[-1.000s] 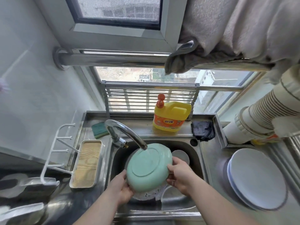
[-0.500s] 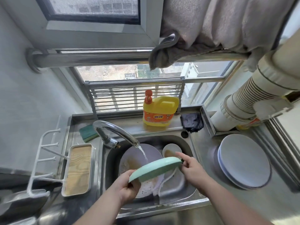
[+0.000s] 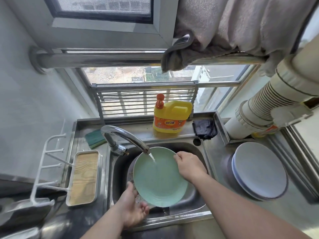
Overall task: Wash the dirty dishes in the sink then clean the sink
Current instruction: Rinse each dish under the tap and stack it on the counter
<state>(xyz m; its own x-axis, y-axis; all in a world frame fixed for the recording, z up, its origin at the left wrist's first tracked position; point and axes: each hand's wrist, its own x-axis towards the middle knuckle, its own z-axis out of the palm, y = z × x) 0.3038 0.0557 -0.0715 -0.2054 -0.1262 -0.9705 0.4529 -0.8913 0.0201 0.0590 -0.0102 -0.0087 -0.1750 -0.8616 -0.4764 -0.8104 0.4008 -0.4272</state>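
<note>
Head view: I hold a green plate (image 3: 159, 176) face up under the running tap (image 3: 126, 138), over the sink (image 3: 201, 153).

Around me: a yellow soap bottle (image 3: 170, 118), label unreadable, a green sponge (image 3: 95, 138), a dark cloth (image 3: 204, 128), stacked plates (image 3: 259, 170). My right hand (image 3: 189, 165) pinches the plate's far rim; my left hand (image 3: 132, 210) cups its near edge, fingers loosely spread beneath.

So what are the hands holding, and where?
A green plate, by its rim: right hand pinches the far edge, left hand supports the near edge.
</note>
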